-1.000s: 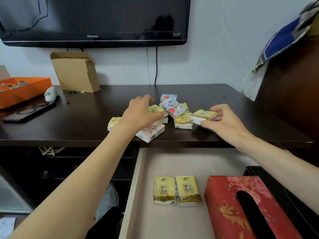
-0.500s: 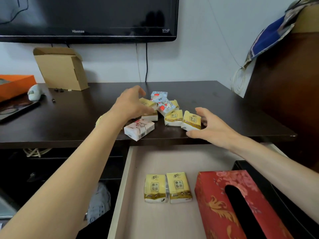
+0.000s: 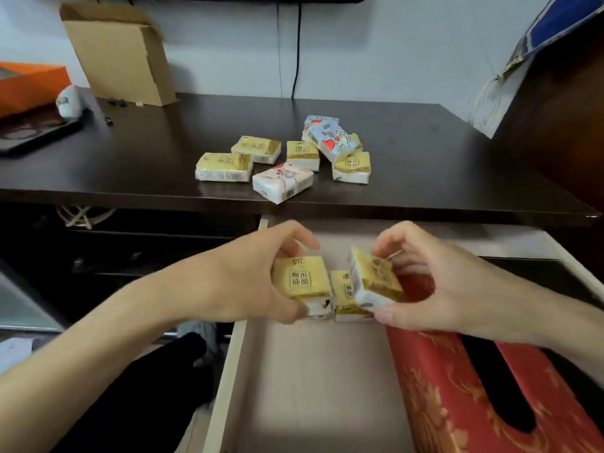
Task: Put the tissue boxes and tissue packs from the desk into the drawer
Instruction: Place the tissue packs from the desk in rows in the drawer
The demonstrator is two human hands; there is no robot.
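Observation:
My left hand (image 3: 248, 276) grips a yellow tissue pack (image 3: 300, 277) over the open drawer (image 3: 313, 387). Beside it my right hand (image 3: 434, 286) grips a second yellow pack (image 3: 374, 277), tilted. Between and below them a yellow pack (image 3: 346, 295) lies on the drawer floor, partly hidden. A red floral tissue box (image 3: 457, 397) sits in the drawer's right half. On the dark desk (image 3: 130, 158) remain several packs: yellow ones (image 3: 224, 166), a white and red one (image 3: 282, 181), a blue and white one (image 3: 331, 142).
An open cardboard box (image 3: 121, 53) stands at the desk's back left, next to an orange box (image 3: 29, 83) and a small white object (image 3: 68, 99). A black cable (image 3: 295, 50) hangs down the wall. Dark furniture (image 3: 555, 125) rises to the right.
Both hands have taken a yellow pack from the desk and come down toward me over the drawer. The camera has tilted down, so the television is nearly out of view.

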